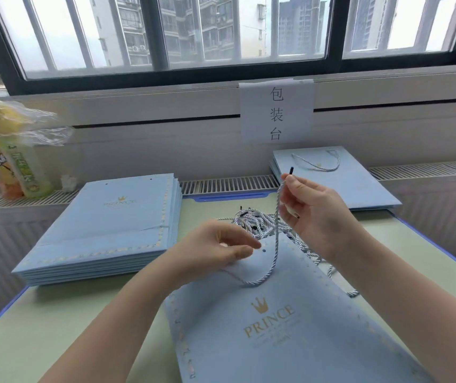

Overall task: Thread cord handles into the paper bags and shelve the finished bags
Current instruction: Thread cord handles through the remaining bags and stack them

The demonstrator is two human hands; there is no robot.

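Observation:
A light blue paper bag (285, 327) with a gold crown print lies flat in front of me. My right hand (312, 214) is raised above it and pinches a pale twisted cord (275, 261) just below its black tip. The cord hangs down in a loop onto the bag. My left hand (215, 250) rests at the bag's top edge beside a punched hole, its fingers pinching the edge and the cord's other end. A tangle of loose cords (260, 222) lies behind the bag.
A stack of blue bags (110, 230) without handles sits at the left. Several bags (345, 183) with a cord handle on top lie at the back right. Plastic-wrapped drink bottles (14, 156) stand far left. A paper sign (276, 111) hangs under the window.

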